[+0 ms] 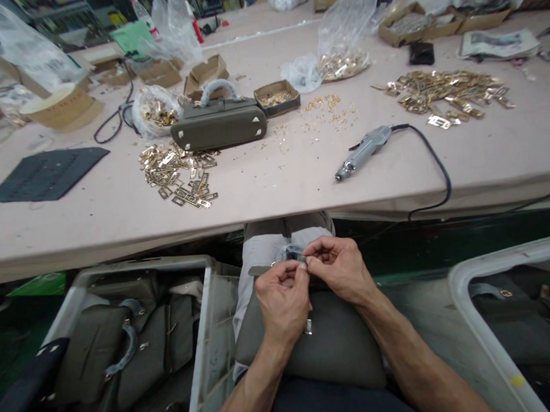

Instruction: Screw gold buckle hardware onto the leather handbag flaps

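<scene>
Both are nearly closed, my left hand [282, 297] and my right hand [341, 267]; their fingertips pinch one small part [303, 260], mostly hidden. The bag [337, 337] lies on my legs [258, 248], I think so that these support it, not my hands.

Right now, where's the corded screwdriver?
The corded screwdriver lies on the table, right of centre in the head view, nearer you than the right gold heap.
</scene>
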Demonstrator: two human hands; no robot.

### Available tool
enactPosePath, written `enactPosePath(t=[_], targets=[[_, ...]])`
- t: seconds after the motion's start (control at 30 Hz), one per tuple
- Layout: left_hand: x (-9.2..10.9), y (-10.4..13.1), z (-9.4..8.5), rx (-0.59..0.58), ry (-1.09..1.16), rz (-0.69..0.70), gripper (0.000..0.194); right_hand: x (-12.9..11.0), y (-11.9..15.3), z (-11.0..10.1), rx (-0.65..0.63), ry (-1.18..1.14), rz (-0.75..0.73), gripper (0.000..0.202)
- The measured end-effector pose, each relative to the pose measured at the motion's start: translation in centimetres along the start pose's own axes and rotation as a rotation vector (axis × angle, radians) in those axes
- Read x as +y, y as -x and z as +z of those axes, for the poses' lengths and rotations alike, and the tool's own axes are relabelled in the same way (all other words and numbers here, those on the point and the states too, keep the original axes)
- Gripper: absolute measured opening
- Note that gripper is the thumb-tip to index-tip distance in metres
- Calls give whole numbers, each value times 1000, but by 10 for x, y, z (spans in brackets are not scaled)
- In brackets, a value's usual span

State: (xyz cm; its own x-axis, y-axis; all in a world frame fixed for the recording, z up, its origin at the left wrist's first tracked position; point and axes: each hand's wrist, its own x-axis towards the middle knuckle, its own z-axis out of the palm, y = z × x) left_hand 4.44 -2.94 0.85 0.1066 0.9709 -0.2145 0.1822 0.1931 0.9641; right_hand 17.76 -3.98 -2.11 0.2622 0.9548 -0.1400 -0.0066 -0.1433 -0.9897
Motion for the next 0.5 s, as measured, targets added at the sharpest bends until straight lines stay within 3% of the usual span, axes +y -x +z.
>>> enactPosePath(t=[0.13, 0.3, 0.5], targets=[[3, 1, 1, 9, -7, 5, 23, 4, 0, 2, 17, 84, -6, 17], [3, 1, 2, 25, -39, 36, 22, 2, 1, -2, 2, -61, -4, 22], [-5, 1, -1, 8, -24, 34, 24, -6, 4, -4, 12, -33, -25, 16]])
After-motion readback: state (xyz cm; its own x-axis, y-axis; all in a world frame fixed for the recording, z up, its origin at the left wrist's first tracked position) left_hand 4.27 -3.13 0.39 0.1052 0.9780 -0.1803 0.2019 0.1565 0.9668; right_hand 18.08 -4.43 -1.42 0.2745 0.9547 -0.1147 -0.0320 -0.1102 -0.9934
